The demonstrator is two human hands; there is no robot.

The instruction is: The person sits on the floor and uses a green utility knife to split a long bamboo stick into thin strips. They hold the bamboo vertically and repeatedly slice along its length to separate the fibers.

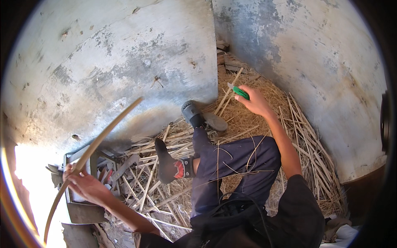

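My left hand [84, 184], out at the lower left, is closed round a long tan strip of split cane or bamboo [101, 138]. The strip slants up to the right from my grip, and its other end bends down past the hand. On the right, my right hand [254, 101] grips a green-handled utility knife [241, 93]. Its pale blade points up and to the left, well apart from the strip. Thin shavings [252, 155] lie across my dark trousers [248, 165].
Split strips [306, 144] are heaped at the right, and more cover the floor by my socked foot [167, 163]. My other foot wears a dark sandal [192, 112]; a loose sandal [215, 122] lies beside it. A box of scraps [74, 155] stands left. Worn walls [144, 62] rise ahead.
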